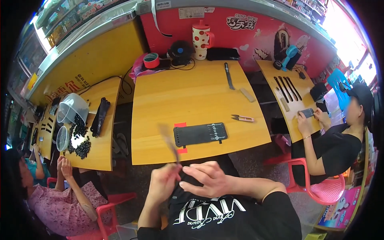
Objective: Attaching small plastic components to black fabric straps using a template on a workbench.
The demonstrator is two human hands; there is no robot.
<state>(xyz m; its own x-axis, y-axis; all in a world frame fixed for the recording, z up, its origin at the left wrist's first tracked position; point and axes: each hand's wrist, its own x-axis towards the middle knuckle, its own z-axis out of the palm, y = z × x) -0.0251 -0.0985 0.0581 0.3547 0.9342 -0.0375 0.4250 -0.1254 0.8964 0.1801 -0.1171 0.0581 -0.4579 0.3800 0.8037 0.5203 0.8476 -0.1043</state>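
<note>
Just in front of my body, my left hand (164,181) pinches a narrow dark strap (174,150). Its free end points up over the table edge and is smeared by motion. Close beside it is my right hand (207,178), fingers bent and apart, their tips near the strap's lower end; no held thing shows in it. Beyond my hands a flat black rectangular panel (196,135) with white printing and a row of holes along its left edge lies on the table (176,96). Red tape (182,151) shows beneath its left side.
Thread snips (243,118), a beige strip (247,95) and another black strap (229,76) lie to the right. A dotted tumbler (201,40), a black fan (181,52) and a tape roll (151,60) stand at the back. People work at tables on both sides.
</note>
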